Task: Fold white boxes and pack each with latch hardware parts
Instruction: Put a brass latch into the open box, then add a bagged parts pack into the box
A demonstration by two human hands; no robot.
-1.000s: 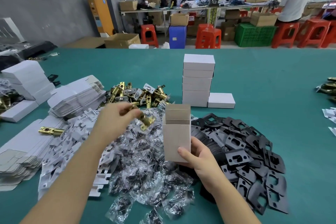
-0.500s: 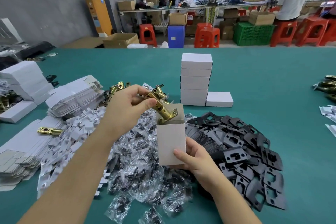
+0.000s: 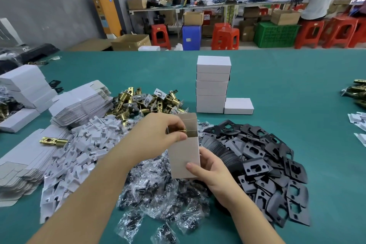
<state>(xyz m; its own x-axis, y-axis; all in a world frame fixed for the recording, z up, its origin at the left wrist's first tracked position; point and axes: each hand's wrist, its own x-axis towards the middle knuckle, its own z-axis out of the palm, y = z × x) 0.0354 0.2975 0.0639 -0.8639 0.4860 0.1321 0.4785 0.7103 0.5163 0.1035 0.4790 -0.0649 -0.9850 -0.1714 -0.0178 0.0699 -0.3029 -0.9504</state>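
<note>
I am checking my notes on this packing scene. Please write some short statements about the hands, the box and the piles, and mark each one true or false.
1. The right hand holds the open box upright. True.
2. The left hand is pushing a brass latch into the top of the box. True.
3. The black plates lie left of the box. False: they are piled to its right.
4. The stack of closed boxes stands behind the held box. True.
5. The single closed box lies on top of the stack. False: it lies on the table, at the stack's right foot.
6. The flat unfolded boxes are on the right side of the table. False: they are on the left.
</note>
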